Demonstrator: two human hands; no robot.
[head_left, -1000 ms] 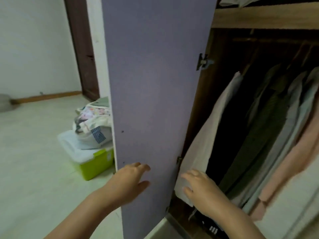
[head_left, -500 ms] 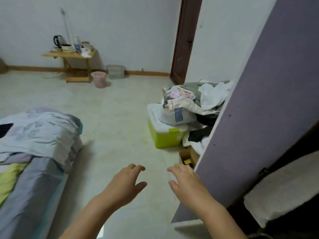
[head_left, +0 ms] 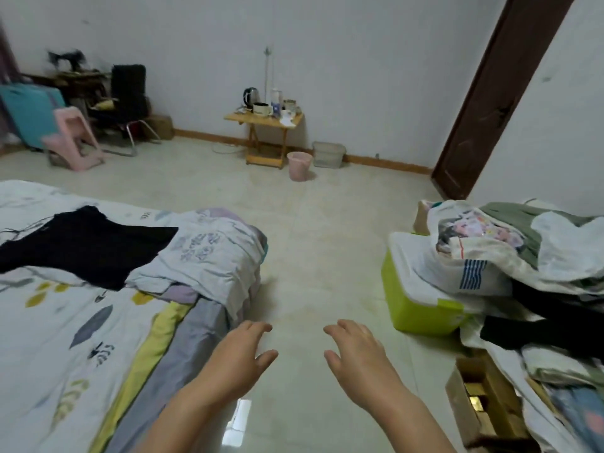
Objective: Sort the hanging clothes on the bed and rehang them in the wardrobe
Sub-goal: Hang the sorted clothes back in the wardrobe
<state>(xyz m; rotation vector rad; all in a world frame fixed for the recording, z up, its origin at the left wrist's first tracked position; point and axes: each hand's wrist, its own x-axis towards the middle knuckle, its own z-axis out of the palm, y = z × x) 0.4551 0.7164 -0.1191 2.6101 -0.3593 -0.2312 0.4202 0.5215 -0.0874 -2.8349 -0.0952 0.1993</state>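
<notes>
Facing the bed [head_left: 98,338] at nine o'clock, black garment [head_left: 81,246] lying across it, not yet rehung; wardrobe out of view, so progress there unknown. Left hand [head_left: 240,356] and right hand [head_left: 358,356] at six o'clock, fingers loosely spread, holding nothing, touching nothing, above the floor [head_left: 310,256].

Bare floor [head_left: 313,256] corridor between bed [head_left: 81,322] on the left and green bin [head_left: 421,308] on the right.

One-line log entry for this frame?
left hand: open, empty | right hand: open, empty | black garment: on bed | wardrobe: out of view
</notes>
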